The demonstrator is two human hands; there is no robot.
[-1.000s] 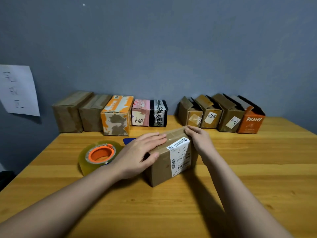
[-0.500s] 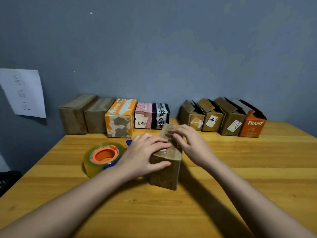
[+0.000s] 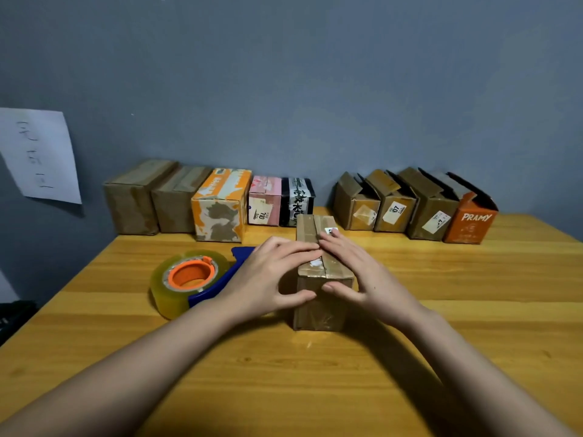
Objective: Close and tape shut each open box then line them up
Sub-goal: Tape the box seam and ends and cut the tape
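Note:
A small brown cardboard box (image 3: 318,307) stands in the middle of the wooden table (image 3: 473,310), its short end toward me and its top flaps folded down. My left hand (image 3: 271,275) grips its left side, fingers flat on the top and thumb on the front face. My right hand (image 3: 356,272) holds the right side the same way, fingers pressing the flaps along the seam. A roll of clear tape in a blue dispenser with an orange core (image 3: 189,279) lies just left of my left hand.
Against the grey wall, several closed boxes (image 3: 220,206) sit in a row at the left. Several open boxes (image 3: 394,206), the last an orange one marked PRAMY (image 3: 470,222), stand at the right. A sheet of paper (image 3: 41,152) hangs on the wall.
Both hands have turned the box from a slanted position to point straight away from me, short end facing me. The hands now sit on either side, pressing the flaps.

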